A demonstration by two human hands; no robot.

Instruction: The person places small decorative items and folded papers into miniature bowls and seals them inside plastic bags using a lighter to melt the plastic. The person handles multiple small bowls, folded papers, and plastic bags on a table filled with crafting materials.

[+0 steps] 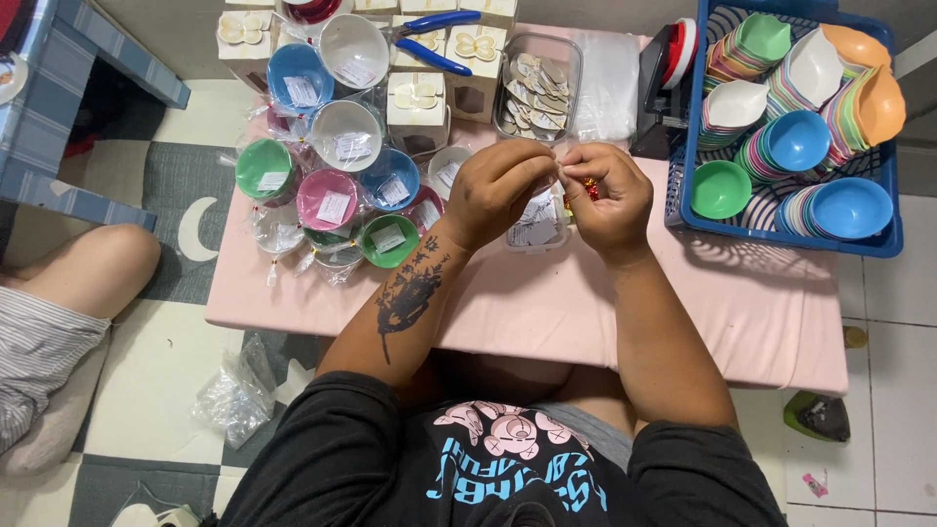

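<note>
- Hands meet above the pink table [586, 322]: left hand [498, 190] and right hand [610, 200] both pinch a small red tie [590, 187] (mostly hidden by fingers).
- Clear tray of paper tags [535, 229] lies just under them.
- Wrapped coloured bowls [332, 185] are piled at the left.
- Blue basket [683, 185] with unwrapped bowls stands at the right.

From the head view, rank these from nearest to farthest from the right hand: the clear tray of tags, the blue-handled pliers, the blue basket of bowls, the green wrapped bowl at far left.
1. Clear tray of tags, just above the right hand.
2. Blue basket of bowls, to its right.
3. Blue-handled pliers, up and left at the table's back.
4. Green wrapped bowl, far left.

Tray and basket edge are nearly level.
</note>
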